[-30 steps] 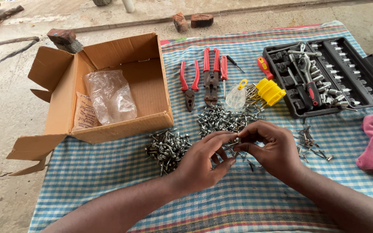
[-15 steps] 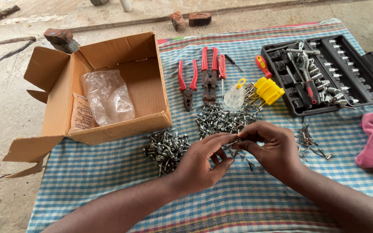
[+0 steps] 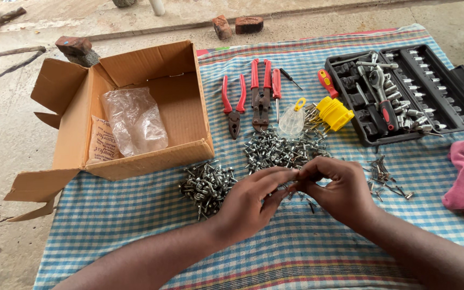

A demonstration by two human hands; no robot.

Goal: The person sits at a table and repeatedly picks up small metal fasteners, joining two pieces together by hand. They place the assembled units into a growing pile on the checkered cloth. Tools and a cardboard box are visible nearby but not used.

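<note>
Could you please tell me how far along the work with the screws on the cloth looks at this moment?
Looks done: a separate pile of screws sits by the cardboard box. In hand: the left hand and right hand meet fingertip to fingertip over a small piece, too hidden to tell. Left: the larger screw heap and a few loose screws nearby.

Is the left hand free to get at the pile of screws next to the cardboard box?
Probably yes: the left hand sits just right of the pile of screws, with only bare checked cloth between, though its fingertips are pinching something small with the right hand.
</note>
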